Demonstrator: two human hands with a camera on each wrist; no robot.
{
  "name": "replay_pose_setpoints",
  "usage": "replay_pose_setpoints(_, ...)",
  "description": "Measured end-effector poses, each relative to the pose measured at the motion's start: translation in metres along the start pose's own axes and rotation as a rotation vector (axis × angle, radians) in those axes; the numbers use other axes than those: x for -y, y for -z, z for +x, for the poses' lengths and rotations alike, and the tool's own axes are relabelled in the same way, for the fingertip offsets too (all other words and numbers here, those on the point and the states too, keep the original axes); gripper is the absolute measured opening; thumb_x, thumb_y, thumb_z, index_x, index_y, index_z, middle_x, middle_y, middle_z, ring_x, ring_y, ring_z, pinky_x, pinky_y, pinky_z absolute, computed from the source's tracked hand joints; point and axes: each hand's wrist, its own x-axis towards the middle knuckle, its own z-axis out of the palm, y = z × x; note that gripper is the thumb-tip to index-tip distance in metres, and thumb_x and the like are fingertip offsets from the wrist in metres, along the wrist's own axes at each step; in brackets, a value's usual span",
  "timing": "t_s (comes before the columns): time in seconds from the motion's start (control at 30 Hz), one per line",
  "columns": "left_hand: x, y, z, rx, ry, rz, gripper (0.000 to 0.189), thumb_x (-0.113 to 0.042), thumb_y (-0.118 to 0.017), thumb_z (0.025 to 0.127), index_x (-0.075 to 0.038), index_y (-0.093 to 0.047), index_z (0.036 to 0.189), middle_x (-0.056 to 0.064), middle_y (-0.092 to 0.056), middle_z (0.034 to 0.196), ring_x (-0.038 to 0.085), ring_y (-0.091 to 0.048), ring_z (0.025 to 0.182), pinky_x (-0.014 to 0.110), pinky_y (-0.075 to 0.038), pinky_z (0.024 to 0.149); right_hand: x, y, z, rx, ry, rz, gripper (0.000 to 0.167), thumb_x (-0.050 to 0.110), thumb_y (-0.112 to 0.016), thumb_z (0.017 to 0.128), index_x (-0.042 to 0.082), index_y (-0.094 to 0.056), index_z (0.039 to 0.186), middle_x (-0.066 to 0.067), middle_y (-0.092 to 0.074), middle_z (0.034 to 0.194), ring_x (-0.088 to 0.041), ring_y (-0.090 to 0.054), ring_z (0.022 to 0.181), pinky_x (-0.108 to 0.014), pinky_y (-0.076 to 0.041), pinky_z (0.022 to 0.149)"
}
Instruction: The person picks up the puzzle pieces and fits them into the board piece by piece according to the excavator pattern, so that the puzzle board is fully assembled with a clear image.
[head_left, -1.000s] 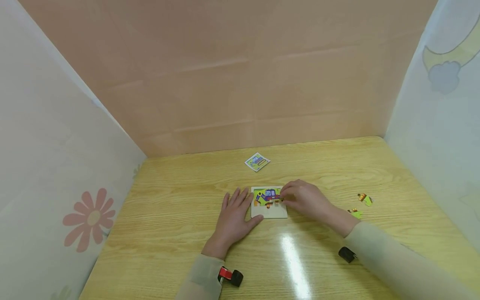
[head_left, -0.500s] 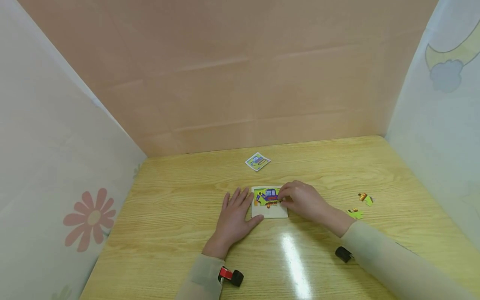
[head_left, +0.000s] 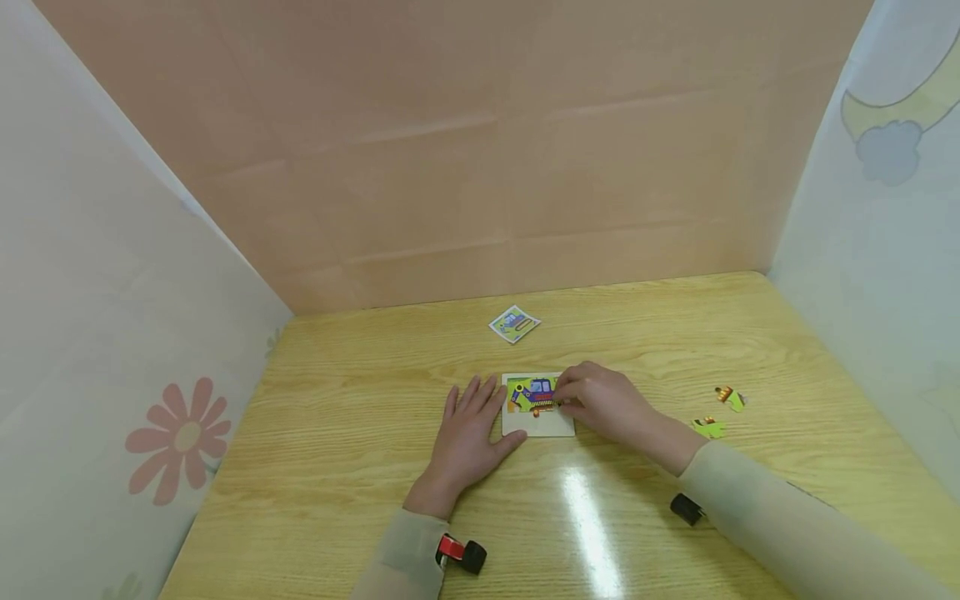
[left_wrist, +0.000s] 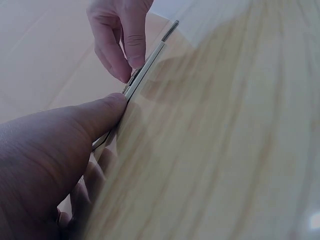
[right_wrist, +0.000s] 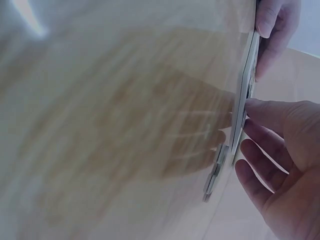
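Observation:
On the table lies a small puzzle board (head_left: 551,427) with a pale frame, partly filled with a picture of a blue and purple digger on green. My left hand (head_left: 467,442) rests flat at its left side, fingers spread, with the thumb over the lower left corner. Thumb and fingertips of my right hand (head_left: 609,404) pinch a puzzle piece at the right part of the picture, mostly hidden under the fingers. In the right wrist view, the right thumb (right_wrist: 267,112) is right at the board's surface. The left thumb (left_wrist: 107,107) touches the board's edge in the left wrist view.
Two loose puzzle pieces lie to the right: an orange and green piece (head_left: 731,398) and a greener piece (head_left: 708,427) nearer me. Behind the board sits a small picture card (head_left: 514,323) of the digger. Fabric walls (head_left: 480,150) enclose the wooden table (head_left: 360,375).
My right hand has shifted slightly left over the board, taking the pinched piece in against the picture. The left hand, card and loose pieces have stayed put.

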Motion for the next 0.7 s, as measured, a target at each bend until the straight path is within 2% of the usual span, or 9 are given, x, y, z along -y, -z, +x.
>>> replay_pose_setpoints(0.2, -0.001, 0.001, 0.000, 0.000, 0.001, -0.009, 0.083, -0.063, -0.066, 0.106, -0.010, -0.049, 0.167, 0.008, -0.036, 0.178, 0.033, -0.022, 0.168, 0.058, -0.006, 0.136, 0.000, 0.001, -0.004, -0.019, 0.084, -0.024, 0.015, 0.007, -0.091, 0.092, 0.009, -0.089, 0.107, -0.006, -0.076, 0.116, -0.025, -0.070, 0.107, -0.043, -0.066, 0.085)
replay_pose_setpoints(0.33, 0.000, 0.001, 0.000, 0.001, 0.003, -0.003, 0.083, -0.063, -0.066, 0.106, -0.010, -0.049, 0.167, 0.007, -0.036, 0.178, 0.033, -0.022, 0.168, 0.057, -0.006, 0.137, -0.001, 0.000, -0.006, -0.005, 0.148, -0.072, 0.018, 0.006, -0.088, 0.094, 0.005, -0.087, 0.112, -0.009, -0.076, 0.117, -0.028, -0.071, 0.110, -0.044, -0.065, 0.088)
replay_pose_setpoints(0.57, 0.000, 0.002, 0.000, -0.001, 0.000, -0.001, 0.083, -0.063, -0.066, 0.106, -0.010, -0.050, 0.167, 0.007, -0.036, 0.178, 0.034, -0.022, 0.168, 0.059, -0.007, 0.136, -0.001, 0.000, -0.012, 0.059, 0.173, -0.110, 0.028, 0.004, -0.083, 0.098, 0.001, -0.082, 0.126, -0.009, -0.074, 0.122, -0.028, -0.070, 0.117, -0.045, -0.064, 0.095)
replay_pose_setpoints(0.7, 0.000, 0.001, 0.000, -0.002, -0.002, 0.007, 0.082, -0.063, -0.066, 0.105, -0.011, -0.050, 0.167, 0.007, -0.036, 0.178, 0.034, -0.023, 0.167, 0.058, -0.007, 0.136, -0.001, 0.002, -0.015, 0.045, 0.189, -0.098, 0.028, 0.002, -0.082, 0.098, -0.001, -0.081, 0.126, -0.009, -0.073, 0.121, -0.028, -0.069, 0.117, -0.044, -0.064, 0.096)
